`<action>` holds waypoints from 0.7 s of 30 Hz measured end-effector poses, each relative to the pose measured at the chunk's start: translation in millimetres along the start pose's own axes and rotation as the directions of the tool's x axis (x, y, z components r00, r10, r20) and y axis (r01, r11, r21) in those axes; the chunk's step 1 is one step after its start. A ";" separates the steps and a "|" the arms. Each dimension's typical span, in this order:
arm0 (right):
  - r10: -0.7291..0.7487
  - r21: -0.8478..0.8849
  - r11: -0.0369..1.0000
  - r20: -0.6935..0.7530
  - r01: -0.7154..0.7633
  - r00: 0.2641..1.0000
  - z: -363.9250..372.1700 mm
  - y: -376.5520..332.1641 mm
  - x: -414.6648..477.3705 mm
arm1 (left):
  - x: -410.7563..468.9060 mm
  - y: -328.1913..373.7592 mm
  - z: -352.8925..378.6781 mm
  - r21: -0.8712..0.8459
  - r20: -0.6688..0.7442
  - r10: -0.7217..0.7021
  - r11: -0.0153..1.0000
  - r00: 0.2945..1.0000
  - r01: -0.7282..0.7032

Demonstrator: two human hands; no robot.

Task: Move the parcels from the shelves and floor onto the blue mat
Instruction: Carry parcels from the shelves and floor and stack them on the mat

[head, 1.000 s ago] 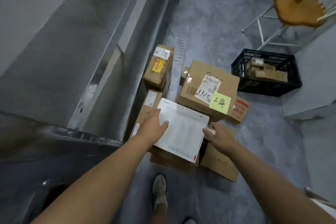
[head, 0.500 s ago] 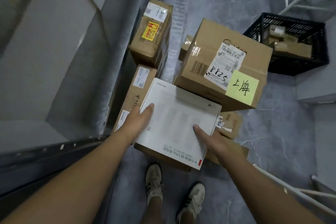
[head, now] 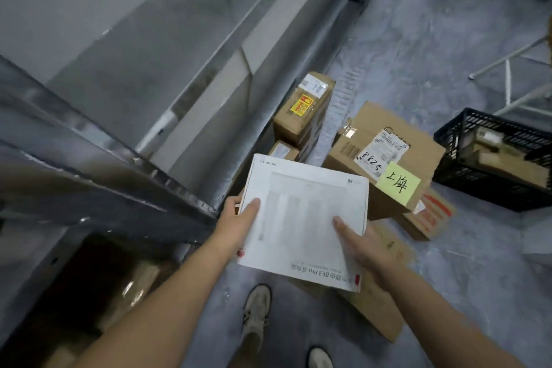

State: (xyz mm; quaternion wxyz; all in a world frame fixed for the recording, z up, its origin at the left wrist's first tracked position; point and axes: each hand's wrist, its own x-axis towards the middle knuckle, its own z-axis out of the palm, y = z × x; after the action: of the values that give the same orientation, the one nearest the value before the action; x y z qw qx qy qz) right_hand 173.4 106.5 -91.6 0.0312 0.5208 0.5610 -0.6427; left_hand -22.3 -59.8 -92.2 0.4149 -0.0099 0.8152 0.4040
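So the flat white box was in the air over the brown boxes on the floor — the left hand and the right hand each gripped one side, thumb on top, likely to keep it level for carrying.

The white box hides most fingers of the left hand and right hand. At 3 o'clock the frame edge cuts the black crate. At 8 o'clock the dark shelf bay holds a blurred shine, perhaps a wrapped parcel.
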 end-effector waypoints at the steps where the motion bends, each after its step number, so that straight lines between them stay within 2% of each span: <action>1: -0.041 -0.023 0.999 0.026 0.041 0.999 -2.9 -11.9 -13.5 | -21.9 2.5 -6.2 0.002 -0.025 0.017 1.000 1.000 -0.017; 6: -0.218 -0.150 0.955 0.225 0.255 0.950 -14.9 -54.7 -88.1 | -131.7 -1.8 -37.8 -0.057 -0.210 0.078 0.994 0.975 -0.092; 10: -0.288 -0.268 0.881 0.350 0.390 0.892 -12.8 -57.6 -145.4 | -217.2 -34.6 -51.6 -0.232 -0.291 0.043 0.966 0.956 -0.114; 13: -0.308 -0.335 0.815 0.441 0.473 0.843 14.0 -42.0 -183.8 | -275.2 -82.7 -63.9 -0.366 -0.365 -0.048 0.926 0.930 -0.096; 17: -0.262 -0.448 0.706 0.553 0.548 0.791 69.4 -21.3 -234.4 | -343.5 -157.4 -92.3 -0.446 -0.438 -0.212 0.895 0.874 -0.007; 19: -0.242 -0.464 0.593 0.677 0.658 0.695 113.4 -16.5 -272.1 | -392.4 -202.9 -116.4 -0.523 -0.495 -0.265 0.852 0.827 -0.040; 21: -0.197 -0.405 0.527 0.797 0.747 0.571 162.9 -8.5 -319.8 | -443.6 -252.3 -137.6 -0.590 -0.575 -0.303 0.797 0.760 -0.129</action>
State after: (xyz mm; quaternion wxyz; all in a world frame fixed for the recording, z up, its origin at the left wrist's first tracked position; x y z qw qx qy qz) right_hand 210.4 -187.1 111.5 0.2355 0.0086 0.8387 -0.4910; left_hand 265.2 -463.0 92.6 0.1041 -0.3180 0.7348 0.5900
